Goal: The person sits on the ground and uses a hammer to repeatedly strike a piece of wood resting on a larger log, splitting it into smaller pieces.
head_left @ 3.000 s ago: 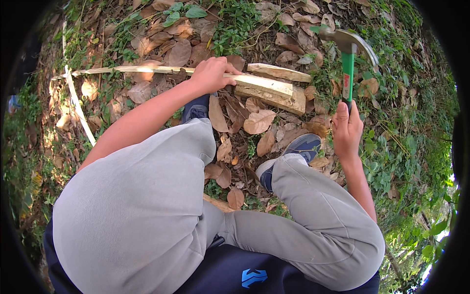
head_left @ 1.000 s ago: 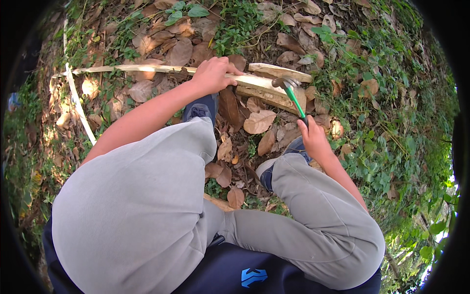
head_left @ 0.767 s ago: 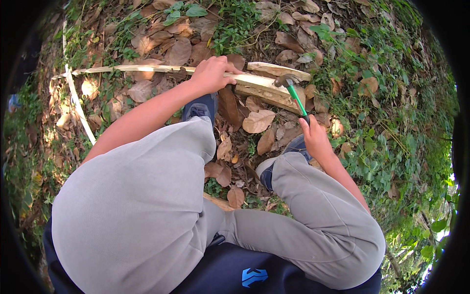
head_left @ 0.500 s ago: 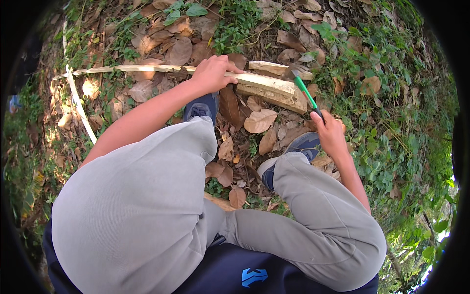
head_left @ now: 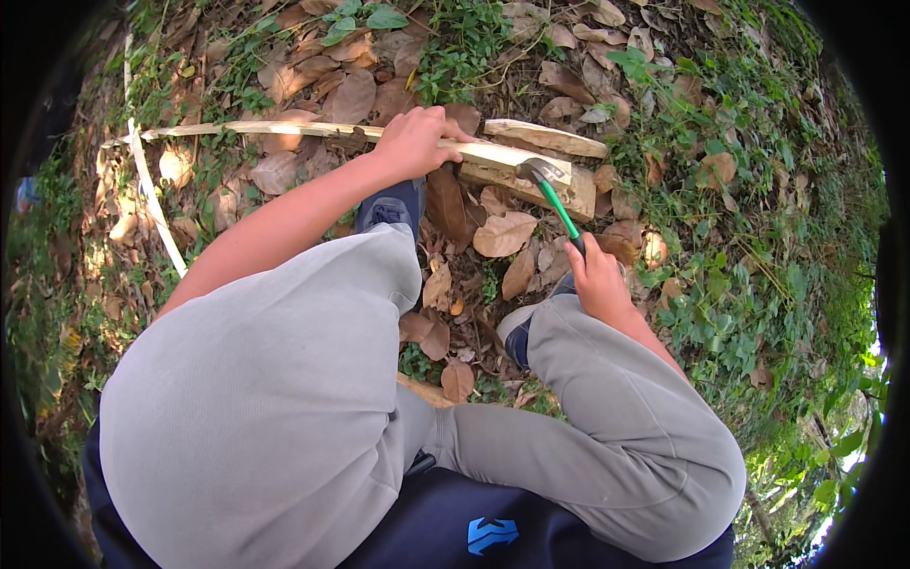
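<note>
A long pale wooden strip lies over a thicker wooden block on the leafy ground. My left hand is closed over the strip, pressing it near the block's left end. In my right hand is a hammer with a green and black handle, gripped at its lower end. The hammer's dark metal head is over the strip's right end, at or very near the wood. Just beyond the strip rests a split piece of wood.
Dry brown leaves and green plants cover the ground. On the left another pale strip crosses the long one's far end. My shoes stand on the near side of the wood, below the block.
My right hand and the hammer have moved left. The hammer head has come from beyond the block's right end onto the strip's end. My left hand has barely shifted.
</note>
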Motion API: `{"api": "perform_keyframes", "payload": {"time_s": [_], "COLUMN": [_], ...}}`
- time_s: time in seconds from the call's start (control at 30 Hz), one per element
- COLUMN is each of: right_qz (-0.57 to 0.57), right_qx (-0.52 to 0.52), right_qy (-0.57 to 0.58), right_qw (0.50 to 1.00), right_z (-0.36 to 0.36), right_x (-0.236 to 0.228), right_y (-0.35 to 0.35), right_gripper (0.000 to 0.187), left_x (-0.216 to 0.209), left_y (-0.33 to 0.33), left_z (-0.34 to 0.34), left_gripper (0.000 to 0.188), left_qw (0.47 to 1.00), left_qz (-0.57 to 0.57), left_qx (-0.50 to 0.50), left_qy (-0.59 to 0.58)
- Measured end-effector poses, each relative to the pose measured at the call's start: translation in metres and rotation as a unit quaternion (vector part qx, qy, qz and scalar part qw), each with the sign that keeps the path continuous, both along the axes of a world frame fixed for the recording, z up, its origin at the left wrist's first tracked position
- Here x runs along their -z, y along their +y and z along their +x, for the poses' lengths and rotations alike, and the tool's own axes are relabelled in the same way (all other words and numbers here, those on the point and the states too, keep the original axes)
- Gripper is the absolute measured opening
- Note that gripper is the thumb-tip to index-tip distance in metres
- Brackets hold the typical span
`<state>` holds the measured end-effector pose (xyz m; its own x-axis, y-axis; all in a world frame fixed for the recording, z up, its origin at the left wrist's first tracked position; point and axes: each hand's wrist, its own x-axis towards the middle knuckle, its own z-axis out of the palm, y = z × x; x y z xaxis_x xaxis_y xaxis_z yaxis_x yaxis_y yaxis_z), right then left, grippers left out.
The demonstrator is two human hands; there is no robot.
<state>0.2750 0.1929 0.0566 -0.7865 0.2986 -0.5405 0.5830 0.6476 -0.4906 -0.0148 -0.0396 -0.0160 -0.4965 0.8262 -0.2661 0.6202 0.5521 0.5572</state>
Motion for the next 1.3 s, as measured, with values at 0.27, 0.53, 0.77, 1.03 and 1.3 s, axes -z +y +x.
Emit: {"api": "perform_keyframes", "payload": {"time_s": [0.27, 0.53, 0.77, 1.03, 1.3], "right_qz": [-0.052, 0.057, -0.067, 0.061, 0.082], "right_qx": [0.039, 0.005, 0.126, 0.022, 0.049], "right_qy": [-0.005, 0.049, 0.188, -0.041, -0.028], "right_qw": [0.998, 0.997, 0.972, 0.997, 0.995], "right_z": [-0.002, -0.049, -0.008, -0.012, -0.034], "right_x": [-0.011, -0.079, -0.02, -0.011, -0.058], "right_y": [0.016, 0.04, 0.017, 0.021, 0.044], "right_gripper": [0.039, 0.036, 0.035, 0.037, 0.043], "left_x": [-0.002, 0.002, 0.0, 0.001, 0.004], "left_y": [0.0, -0.004, 0.0, -0.002, 0.003], "left_z": [0.0, -0.001, 0.0, 0.0, 0.0], "left_gripper": [0.037, 0.036, 0.037, 0.037, 0.037], "left_qw": [1.0, 1.0, 1.0, 1.0, 1.0], "left_qz": [-0.007, -0.008, -0.004, -0.002, 0.005], "left_qx": [0.001, 0.0, 0.005, -0.002, 0.009], "left_qy": [-0.007, 0.007, -0.003, -0.001, -0.005]}}
